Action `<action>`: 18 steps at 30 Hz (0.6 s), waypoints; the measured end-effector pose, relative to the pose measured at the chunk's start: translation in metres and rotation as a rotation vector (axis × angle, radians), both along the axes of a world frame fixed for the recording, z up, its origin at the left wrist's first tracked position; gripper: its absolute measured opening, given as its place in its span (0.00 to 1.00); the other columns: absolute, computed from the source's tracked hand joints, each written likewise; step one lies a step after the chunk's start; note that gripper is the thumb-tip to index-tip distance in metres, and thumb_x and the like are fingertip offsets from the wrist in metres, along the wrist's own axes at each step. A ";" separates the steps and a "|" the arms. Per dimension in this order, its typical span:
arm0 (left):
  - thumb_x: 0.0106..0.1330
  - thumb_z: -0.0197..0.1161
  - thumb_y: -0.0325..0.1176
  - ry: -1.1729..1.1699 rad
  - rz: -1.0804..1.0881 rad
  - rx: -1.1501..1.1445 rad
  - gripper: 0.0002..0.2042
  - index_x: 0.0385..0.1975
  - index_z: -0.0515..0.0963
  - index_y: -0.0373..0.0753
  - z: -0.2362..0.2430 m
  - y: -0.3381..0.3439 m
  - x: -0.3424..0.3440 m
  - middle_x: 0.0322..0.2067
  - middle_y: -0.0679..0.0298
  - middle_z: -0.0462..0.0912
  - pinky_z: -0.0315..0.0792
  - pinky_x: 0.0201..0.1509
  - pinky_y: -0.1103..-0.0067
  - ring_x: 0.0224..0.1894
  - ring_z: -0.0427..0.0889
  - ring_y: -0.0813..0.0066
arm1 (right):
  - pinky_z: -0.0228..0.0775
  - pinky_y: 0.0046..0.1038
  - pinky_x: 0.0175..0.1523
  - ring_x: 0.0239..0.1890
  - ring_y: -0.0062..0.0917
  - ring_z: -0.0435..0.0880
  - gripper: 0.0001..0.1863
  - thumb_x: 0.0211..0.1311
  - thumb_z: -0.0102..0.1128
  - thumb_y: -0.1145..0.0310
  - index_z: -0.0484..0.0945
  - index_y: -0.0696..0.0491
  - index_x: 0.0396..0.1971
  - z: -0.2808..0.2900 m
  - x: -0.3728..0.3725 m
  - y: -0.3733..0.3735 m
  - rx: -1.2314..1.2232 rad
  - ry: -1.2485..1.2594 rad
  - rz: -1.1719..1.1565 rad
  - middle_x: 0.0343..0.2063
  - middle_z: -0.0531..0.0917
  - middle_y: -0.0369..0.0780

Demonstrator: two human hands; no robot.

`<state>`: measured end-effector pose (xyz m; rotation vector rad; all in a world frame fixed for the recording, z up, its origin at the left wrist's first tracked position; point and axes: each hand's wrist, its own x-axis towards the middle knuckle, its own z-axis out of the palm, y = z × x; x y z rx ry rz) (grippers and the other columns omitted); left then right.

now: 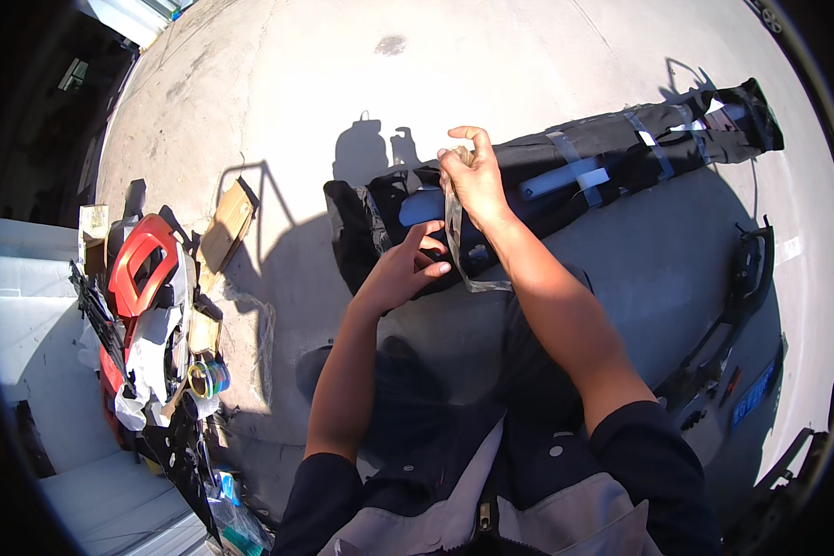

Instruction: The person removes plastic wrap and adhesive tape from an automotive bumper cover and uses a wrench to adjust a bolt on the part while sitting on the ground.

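A long bundle in black wrapping (613,132) lies on the ground in front of me, slanting up to the right. Bands of clear tape (565,148) cross it, and bluish-grey parts (551,181) show through gaps in the wrapping. My right hand (478,185) is raised over its nearer part, fingers curled around a crumpled, translucent strip (453,232) that looks like tape. That strip hangs past my left hand and bends right near the bundle's near edge. Close to it, my left hand (397,273) has its fingers apart, holding nothing.
To the left, a scrap pile holds a red plastic part (144,264), cardboard (227,225) and a tape roll (208,378). A black curved part (743,273) and a blue plate (752,394) lie at right. White metal panels (28,306) border the left side.
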<state>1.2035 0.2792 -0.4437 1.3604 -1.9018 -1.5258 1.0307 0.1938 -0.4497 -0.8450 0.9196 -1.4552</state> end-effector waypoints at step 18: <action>0.70 0.44 0.24 0.542 0.760 -0.211 0.13 0.48 0.75 0.35 -0.002 -0.018 0.006 0.30 0.70 0.73 0.65 0.31 0.87 0.27 0.69 0.87 | 0.76 0.27 0.47 0.41 0.25 0.85 0.15 0.60 0.44 0.81 0.79 0.61 0.42 -0.013 0.011 0.001 -0.161 0.541 0.036 0.37 0.85 0.43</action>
